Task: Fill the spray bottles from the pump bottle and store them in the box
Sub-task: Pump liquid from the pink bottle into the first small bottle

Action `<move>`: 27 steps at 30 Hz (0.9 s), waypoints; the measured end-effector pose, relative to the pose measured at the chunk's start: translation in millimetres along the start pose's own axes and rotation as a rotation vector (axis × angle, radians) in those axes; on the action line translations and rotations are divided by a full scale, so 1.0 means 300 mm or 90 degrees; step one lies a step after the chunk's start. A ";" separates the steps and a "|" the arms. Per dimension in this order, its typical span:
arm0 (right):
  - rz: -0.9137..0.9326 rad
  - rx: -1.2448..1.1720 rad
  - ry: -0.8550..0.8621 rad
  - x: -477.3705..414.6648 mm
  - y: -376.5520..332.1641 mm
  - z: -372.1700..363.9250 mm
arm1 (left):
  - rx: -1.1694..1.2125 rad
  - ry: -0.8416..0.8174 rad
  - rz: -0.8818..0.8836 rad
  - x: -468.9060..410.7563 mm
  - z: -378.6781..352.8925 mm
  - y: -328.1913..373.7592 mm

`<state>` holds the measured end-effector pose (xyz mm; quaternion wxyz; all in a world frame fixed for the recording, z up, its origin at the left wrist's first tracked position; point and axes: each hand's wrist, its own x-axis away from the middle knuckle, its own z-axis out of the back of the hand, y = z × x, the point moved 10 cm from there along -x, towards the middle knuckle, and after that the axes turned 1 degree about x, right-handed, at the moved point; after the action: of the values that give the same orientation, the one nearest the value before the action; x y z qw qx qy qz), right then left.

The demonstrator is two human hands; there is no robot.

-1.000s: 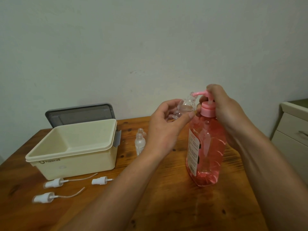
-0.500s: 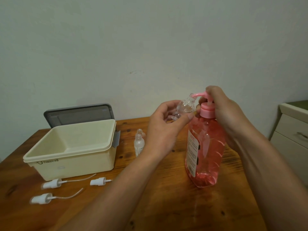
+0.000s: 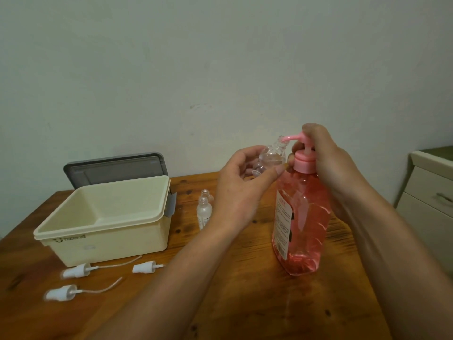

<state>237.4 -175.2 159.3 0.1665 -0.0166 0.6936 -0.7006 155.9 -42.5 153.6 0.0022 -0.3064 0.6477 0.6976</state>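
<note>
Fingers and thumb of the left hand (image 3: 235, 192) pinched a small clear spray bottle (image 3: 270, 158), uncapped and tilted, its open mouth right at the tip of the pink spout (image 3: 293, 137). The right hand (image 3: 326, 158) was curled over the pump head of the pump bottle (image 3: 304, 217), forefinger on top and thumb against the neck below. The pump bottle stood upright on the wooden worktop (image 3: 245, 303), largely full of pink liquid, with a white label on its left side. Left of it, partly hidden behind the left hand, two uncapped spray bottles (image 3: 204, 212) stood close together, one behind the other. Farther left sat the open cream box (image 3: 110, 231), and its grey lid (image 3: 115, 168) stood on edge behind it against the wall. Three white spray heads (image 3: 74, 271) with thin dip tubes lay on the worktop in front of the box: two just before it, and one nearer the person. A cream drawer cabinet (image 3: 431, 192) stood at the right edge of the view, apart from the worktop.
</note>
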 end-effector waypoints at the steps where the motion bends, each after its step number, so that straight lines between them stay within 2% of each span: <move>1: 0.002 0.004 0.000 0.001 -0.001 0.001 | 0.000 0.001 0.000 0.000 0.001 0.000; 27: 0.002 0.000 -0.004 -0.007 0.007 0.003 | 0.007 -0.003 0.007 0.001 -0.004 -0.001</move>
<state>239.9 -175.4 157.8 0.1697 -0.0180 0.6932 -0.7003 156.3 -43.7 153.1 0.0014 -0.3008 0.6530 0.6950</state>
